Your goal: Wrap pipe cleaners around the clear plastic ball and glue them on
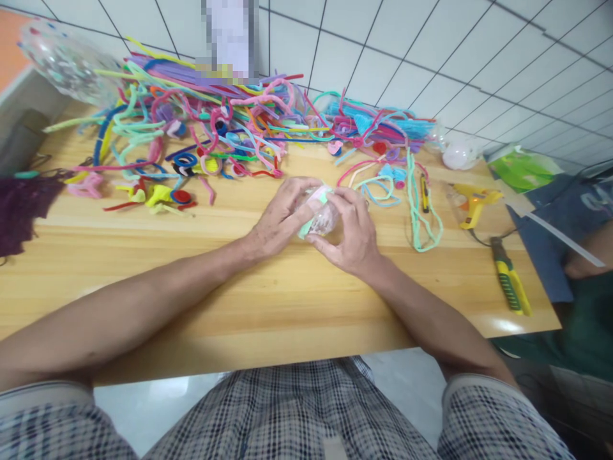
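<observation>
Between my two hands, over the middle of the wooden table, is a small clear plastic ball [324, 220] with a mint-green fuzzy strip [306, 228] against it. My left hand [287, 214] grips the ball from the left, its thumb pressed on the green strip. From the right, my right hand [352, 230] curls round it, with fingertips at the top and the thumb underneath. A pale pink bit shows near the top of the ball, but the fingers hide part of it. What lies inside the ball is too small to make out.
A heap of coloured pipe cleaners [191, 128] covers the table's back. To the right lie a mint pipe-cleaner loop [416, 236], a yellow-black cutter [424, 194], a yellow glue gun [474, 203] and yellow-green pliers [510, 278]. Another person's arm [591, 255] is at the right edge.
</observation>
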Tool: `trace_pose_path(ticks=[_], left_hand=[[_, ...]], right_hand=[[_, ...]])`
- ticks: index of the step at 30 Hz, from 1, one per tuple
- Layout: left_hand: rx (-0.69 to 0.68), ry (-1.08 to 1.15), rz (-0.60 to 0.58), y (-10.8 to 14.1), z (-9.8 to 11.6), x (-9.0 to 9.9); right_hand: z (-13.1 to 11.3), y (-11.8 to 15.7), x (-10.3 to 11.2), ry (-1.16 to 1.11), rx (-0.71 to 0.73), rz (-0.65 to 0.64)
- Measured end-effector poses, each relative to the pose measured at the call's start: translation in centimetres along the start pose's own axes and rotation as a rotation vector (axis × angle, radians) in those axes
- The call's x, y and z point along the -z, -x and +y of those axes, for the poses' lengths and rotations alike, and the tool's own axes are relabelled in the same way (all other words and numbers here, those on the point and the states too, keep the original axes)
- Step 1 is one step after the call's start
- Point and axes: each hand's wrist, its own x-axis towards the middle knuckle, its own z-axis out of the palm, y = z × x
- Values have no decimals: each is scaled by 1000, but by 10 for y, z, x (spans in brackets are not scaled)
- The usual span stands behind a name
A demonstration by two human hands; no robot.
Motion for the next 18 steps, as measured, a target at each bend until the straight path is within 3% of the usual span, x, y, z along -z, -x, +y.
trace_pose_path(ticks=[7, 18], left_hand=[[-28, -11, -21, 2, 2, 4], [-124, -58, -63, 4, -9, 7]], right_hand=[[0, 0, -1, 137, 67, 1], [3, 1, -4, 102, 58, 7]])
